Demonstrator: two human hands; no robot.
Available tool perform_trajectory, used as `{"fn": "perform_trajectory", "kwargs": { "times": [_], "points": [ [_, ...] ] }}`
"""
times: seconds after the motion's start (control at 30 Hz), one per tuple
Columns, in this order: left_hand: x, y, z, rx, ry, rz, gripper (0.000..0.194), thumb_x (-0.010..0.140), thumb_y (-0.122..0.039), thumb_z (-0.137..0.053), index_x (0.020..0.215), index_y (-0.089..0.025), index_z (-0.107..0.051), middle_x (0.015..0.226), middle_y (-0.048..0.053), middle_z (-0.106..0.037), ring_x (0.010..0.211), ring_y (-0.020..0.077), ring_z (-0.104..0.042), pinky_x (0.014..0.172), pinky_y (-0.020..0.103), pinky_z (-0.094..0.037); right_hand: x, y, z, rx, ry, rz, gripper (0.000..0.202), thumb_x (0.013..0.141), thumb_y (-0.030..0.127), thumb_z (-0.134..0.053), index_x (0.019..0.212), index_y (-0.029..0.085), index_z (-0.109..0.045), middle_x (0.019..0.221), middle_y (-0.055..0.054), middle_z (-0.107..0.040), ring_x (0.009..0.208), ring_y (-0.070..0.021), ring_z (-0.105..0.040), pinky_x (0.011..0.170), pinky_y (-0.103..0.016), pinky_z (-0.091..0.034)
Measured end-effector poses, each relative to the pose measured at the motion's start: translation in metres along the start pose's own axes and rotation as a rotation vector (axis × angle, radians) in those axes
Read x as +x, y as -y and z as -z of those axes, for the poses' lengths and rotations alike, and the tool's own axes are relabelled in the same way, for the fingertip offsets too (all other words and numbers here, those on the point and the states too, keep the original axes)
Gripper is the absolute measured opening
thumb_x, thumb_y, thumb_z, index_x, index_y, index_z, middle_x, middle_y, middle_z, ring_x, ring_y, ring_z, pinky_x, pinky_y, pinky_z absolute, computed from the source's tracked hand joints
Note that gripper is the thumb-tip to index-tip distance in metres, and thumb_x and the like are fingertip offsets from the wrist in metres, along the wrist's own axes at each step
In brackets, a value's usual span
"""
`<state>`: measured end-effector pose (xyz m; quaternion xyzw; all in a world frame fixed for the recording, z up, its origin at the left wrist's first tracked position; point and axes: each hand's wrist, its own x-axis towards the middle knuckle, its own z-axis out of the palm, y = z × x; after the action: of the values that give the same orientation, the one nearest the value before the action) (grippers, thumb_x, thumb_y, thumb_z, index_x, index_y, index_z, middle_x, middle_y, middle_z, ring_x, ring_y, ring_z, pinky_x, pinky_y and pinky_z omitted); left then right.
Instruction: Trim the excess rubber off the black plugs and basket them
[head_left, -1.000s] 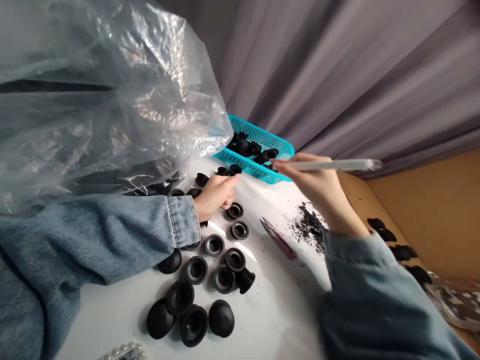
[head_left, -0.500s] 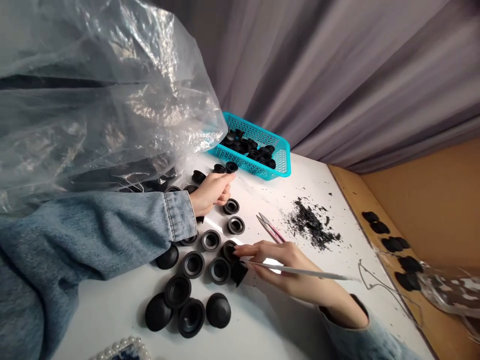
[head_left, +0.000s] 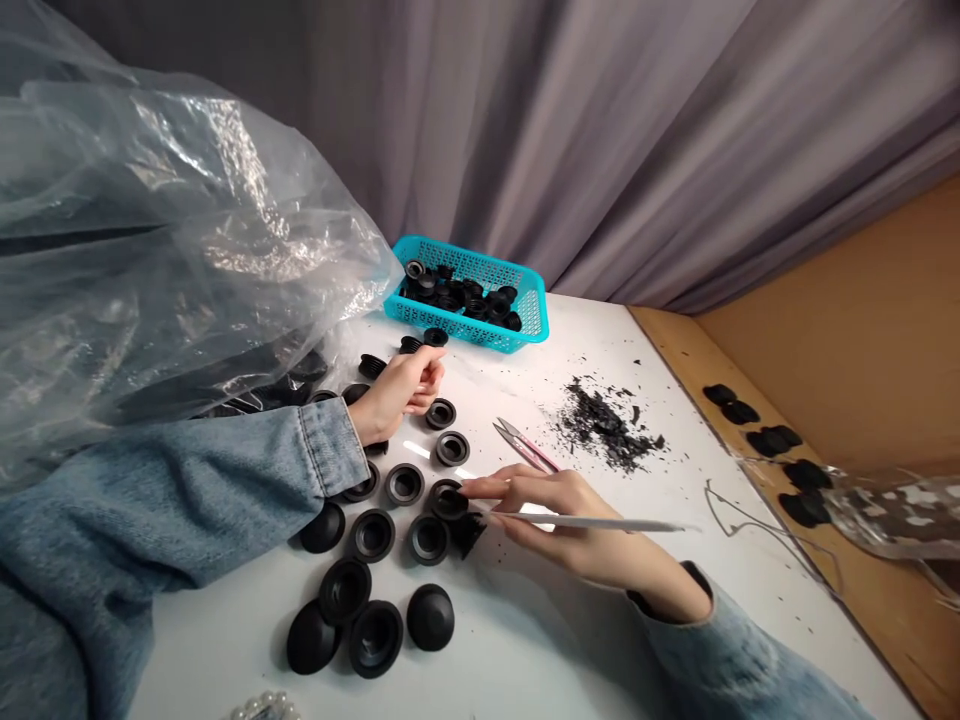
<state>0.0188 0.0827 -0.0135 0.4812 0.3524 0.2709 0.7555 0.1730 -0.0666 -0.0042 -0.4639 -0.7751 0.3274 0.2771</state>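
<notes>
My left hand (head_left: 403, 392) is curled into a fist just above the table, among round black rubber plugs. Whatever lies inside its fingers is hidden. In my right hand (head_left: 566, 515) is a thin grey stick-like tool (head_left: 600, 523), pinched between the fingers and pointing left. Its tip and my fingertips are at a black plug (head_left: 450, 498) with its hollow side up. A dark flat piece (head_left: 466, 535) sits just below that plug. Several more plugs, such as one hollow-side-up plug (head_left: 373, 537) and one domed plug (head_left: 431, 617), lie around on the white table.
A turquoise basket (head_left: 531, 342) with black plugs stands at the back. Pink-handled snips (head_left: 525, 446) lie near a heap of black scraps (head_left: 607, 425). A large clear plastic bag (head_left: 187, 240) fills the left. More black parts (head_left: 806, 490) rest on the wooden ledge at right.
The whole view has shifted, so most things appear farther left and more of the basket shows. Both hands keep nearly the same places among the plugs.
</notes>
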Motion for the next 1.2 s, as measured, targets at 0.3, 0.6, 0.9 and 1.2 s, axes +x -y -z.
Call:
{"fn": "perform_trajectory", "kwargs": {
  "times": [0.3,0.6,0.9,1.2],
  "points": [
    [0.001,0.0,0.0,0.027,0.025,0.016,0.035,0.083,-0.028,-0.043,0.051,-0.015,-0.038,0.042,-0.009,-0.022,0.032,0.0024,-0.017,0.034,0.016,-0.011,0.002,-0.001,-0.003,0.056,0.018,-0.024,0.013,0.086,0.022,-0.054,0.092,0.023,-0.066,0.109,-0.006,-0.069,0.116,-0.0254,-0.054,0.089,-0.05,-0.049],
    [0.002,0.0,0.002,0.159,0.035,-0.015,0.032,0.082,-0.029,-0.041,0.052,-0.017,-0.037,0.043,-0.009,-0.022,0.033,0.0035,-0.017,0.033,0.015,-0.013,0.0,-0.001,-0.007,0.333,-0.044,-0.245,0.013,0.086,0.029,-0.056,0.08,0.021,-0.064,0.108,-0.007,-0.069,0.105,-0.0235,-0.061,0.087,-0.04,-0.048],
    [-0.02,-0.002,-0.007,0.543,0.013,-0.474,0.015,0.069,-0.027,-0.061,0.062,-0.015,-0.054,0.063,-0.001,-0.049,0.061,0.011,-0.045,0.056,0.022,-0.041,0.0,-0.011,-0.002,0.7,-0.458,-0.509,0.027,0.074,0.035,-0.069,0.058,0.019,-0.054,0.063,0.001,-0.061,0.069,-0.0172,-0.058,0.07,-0.033,-0.041],
    [-0.029,0.01,-0.012,1.329,0.281,-1.299,0.033,0.081,-0.033,-0.062,0.102,-0.01,-0.053,0.085,0.01,-0.066,0.077,0.0199,-0.063,0.068,0.033,-0.054,-0.005,-0.007,0.003,1.215,-0.54,-0.397,0.022,0.073,0.028,-0.073,0.061,0.018,-0.057,0.069,0.0,-0.066,0.082,-0.0176,-0.066,0.079,-0.032,-0.046]
  ]
}}
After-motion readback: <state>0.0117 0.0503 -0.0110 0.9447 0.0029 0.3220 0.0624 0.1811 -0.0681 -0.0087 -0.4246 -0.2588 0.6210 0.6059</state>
